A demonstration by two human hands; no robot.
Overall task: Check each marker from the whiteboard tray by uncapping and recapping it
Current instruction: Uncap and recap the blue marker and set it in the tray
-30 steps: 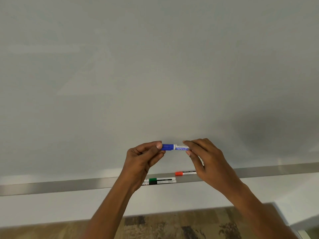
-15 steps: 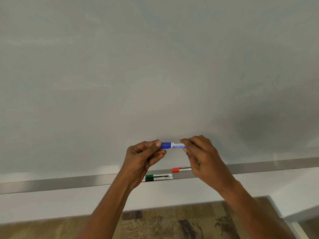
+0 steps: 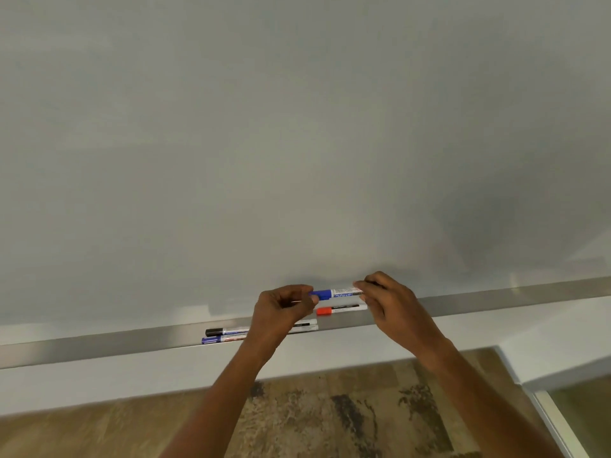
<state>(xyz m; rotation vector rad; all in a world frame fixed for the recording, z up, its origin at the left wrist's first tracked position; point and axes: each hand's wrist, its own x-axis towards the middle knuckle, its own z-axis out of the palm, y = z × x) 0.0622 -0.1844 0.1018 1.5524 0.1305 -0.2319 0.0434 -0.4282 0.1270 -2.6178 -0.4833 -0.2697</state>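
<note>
I hold a blue-capped marker (image 3: 335, 294) level in front of the whiteboard, just above the metal tray (image 3: 479, 300). My left hand (image 3: 281, 312) pinches its blue cap end. My right hand (image 3: 386, 300) grips the white barrel end. The cap sits on the barrel. In the tray lie a red-capped marker (image 3: 340, 309), a black-capped marker (image 3: 224, 332), another blue-capped marker (image 3: 220, 339), and a white marker barrel (image 3: 305, 325) partly hidden behind my left hand.
The blank whiteboard (image 3: 297, 143) fills the upper view. Below the tray is a white wall strip, then patterned brown carpet (image 3: 330, 421). A white ledge and a glass edge (image 3: 555, 421) stand at the lower right.
Both hands with the blue marker have sunk closer to the tray. The view has shifted, so two more markers at the tray's left now show.
</note>
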